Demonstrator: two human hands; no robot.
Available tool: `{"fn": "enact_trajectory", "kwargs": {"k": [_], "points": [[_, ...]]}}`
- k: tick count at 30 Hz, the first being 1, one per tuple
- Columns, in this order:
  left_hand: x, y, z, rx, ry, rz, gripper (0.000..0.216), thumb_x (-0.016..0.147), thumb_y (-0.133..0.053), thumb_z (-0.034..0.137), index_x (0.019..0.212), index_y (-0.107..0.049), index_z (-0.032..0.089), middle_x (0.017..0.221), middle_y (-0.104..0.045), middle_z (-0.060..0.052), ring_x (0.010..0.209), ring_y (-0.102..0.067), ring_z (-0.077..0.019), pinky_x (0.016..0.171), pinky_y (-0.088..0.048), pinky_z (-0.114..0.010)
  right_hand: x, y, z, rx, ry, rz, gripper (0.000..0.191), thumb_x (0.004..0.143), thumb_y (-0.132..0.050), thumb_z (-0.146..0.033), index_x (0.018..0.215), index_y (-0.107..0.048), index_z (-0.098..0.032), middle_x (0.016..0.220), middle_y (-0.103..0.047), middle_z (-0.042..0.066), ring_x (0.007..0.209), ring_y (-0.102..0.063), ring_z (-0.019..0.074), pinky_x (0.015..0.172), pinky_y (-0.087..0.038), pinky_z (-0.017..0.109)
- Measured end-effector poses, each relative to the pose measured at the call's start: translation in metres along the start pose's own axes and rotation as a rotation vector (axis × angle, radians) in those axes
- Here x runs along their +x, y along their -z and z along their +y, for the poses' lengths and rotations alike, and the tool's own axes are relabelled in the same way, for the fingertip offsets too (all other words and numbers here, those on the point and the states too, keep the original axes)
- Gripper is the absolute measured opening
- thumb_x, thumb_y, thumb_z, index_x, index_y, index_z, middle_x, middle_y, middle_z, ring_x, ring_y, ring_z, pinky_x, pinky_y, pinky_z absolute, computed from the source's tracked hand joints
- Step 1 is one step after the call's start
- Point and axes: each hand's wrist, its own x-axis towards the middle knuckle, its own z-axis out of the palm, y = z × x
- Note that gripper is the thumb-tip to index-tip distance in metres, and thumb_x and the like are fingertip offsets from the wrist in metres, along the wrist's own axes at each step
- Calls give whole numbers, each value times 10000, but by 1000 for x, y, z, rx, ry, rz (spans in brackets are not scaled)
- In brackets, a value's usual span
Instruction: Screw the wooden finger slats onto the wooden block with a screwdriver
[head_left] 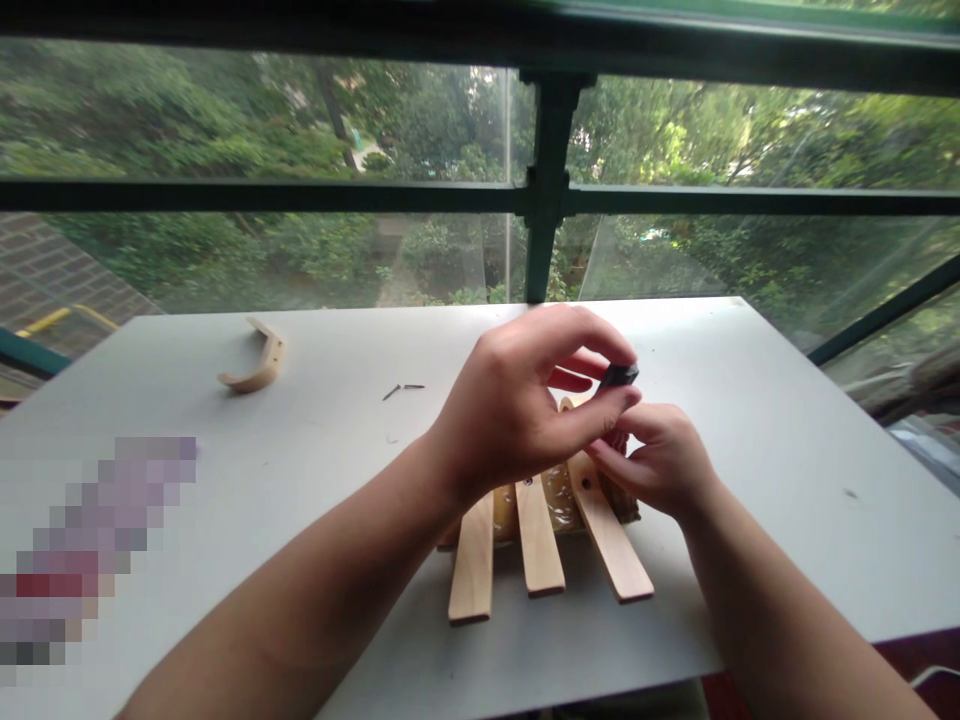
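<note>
My left hand (536, 390) reaches across from the left, thumb and fingertips closed on a small black block-like piece (619, 375). Below and right of it, my right hand (660, 455) has its fingers pinched together by the upper end of the right wooden strip (611, 530); what they grip is hidden behind my left thumb. A middle wooden strip (541, 555) and a left wooden strip (472, 570) lie beside it. All three cross a brown, glossy, clear-wrapped piece (559, 497), and their lower ends stick out toward me. Dark round spots, like screw holes, show on two strips.
On the white table (337, 540), a curved wooden hook (259, 365) with small holes stands at the back left. Two screws (403, 389) lie left of my hands. A blurred-out patch (90, 550) covers the left side. Windows with green frames border the far edge.
</note>
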Motion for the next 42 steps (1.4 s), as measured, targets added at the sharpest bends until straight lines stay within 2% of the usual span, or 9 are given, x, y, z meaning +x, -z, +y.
{"fn": "enact_trajectory", "kwargs": {"k": [7, 12, 14, 17, 22, 26, 30, 32, 42], "points": [[-2, 0, 4, 50, 7, -24, 226, 797, -714, 72, 1007, -693, 154, 998, -708, -35, 860, -704, -122, 790, -691, -248, -1, -3, 4, -13, 48, -106, 221, 839, -610, -141, 625, -563, -170, 524, -479, -45, 493, -396, 68, 508, -347, 200], [-1, 1, 3, 122, -47, -51, 259, 763, -801, 136, 998, -692, 147, 978, -694, -31, 862, -669, -119, 666, -631, -194, -2, -4, 9, -33, 13, -108, 119, 866, -622, -155, 755, -664, -166, 638, -623, -3, 563, -517, 97, 561, -419, 205], [0, 2, 2, 120, -68, -46, 231, 773, -821, 170, 967, -699, 143, 967, -681, -36, 847, -654, -114, 635, -614, -184, -2, -4, 10, -49, 29, -89, 123, 882, -632, -176, 766, -671, -170, 617, -603, -11, 549, -499, 95, 555, -419, 205], [0, 2, 1, 84, -40, -41, 204, 821, -800, 212, 987, -699, 148, 995, -665, -45, 844, -663, -112, 664, -638, -201, -2, -4, 11, -65, 43, -71, 157, 895, -651, -219, 744, -666, -179, 565, -540, -30, 522, -457, 91, 527, -396, 202], [-2, 0, 5, 51, -5, -38, 227, 813, -752, 115, 1028, -690, 153, 1021, -658, -47, 846, -680, -110, 723, -678, -224, -2, -6, 10, -49, -42, -89, 157, 877, -678, -240, 738, -687, -167, 638, -654, 9, 562, -532, 104, 545, -420, 210], [-1, 0, 8, 84, -23, -45, 264, 772, -716, 56, 1012, -694, 164, 995, -667, -36, 851, -666, -114, 729, -684, -224, -2, -5, 6, -28, -26, -71, 165, 829, -683, -200, 673, -638, -169, 600, -632, -1, 544, -536, 104, 525, -399, 219], [-1, 1, 10, 90, -24, -61, 278, 760, -699, 45, 1014, -688, 156, 1002, -668, -39, 838, -662, -108, 731, -686, -224, -3, -2, 0, 57, 1, -85, 65, 841, -631, -161, 800, -679, -175, 672, -681, 22, 620, -630, 140, 571, -456, 238], [-1, 1, 10, 89, -32, -73, 281, 755, -696, 42, 1017, -688, 143, 997, -670, -43, 839, -660, -108, 738, -685, -220, -4, 0, -1, 85, 1, -79, 106, 853, -608, -144, 872, -708, -174, 758, -728, 52, 717, -696, 176, 617, -499, 255], [0, 3, 10, 194, -122, -120, 282, 789, -646, 66, 1051, -684, 160, 1004, -695, -50, 926, -657, -152, 721, -646, -254, -3, -1, 1, 82, -34, -52, 117, 908, -626, -204, 833, -713, -180, 733, -718, 48, 760, -716, 197, 632, -532, 263]]}}
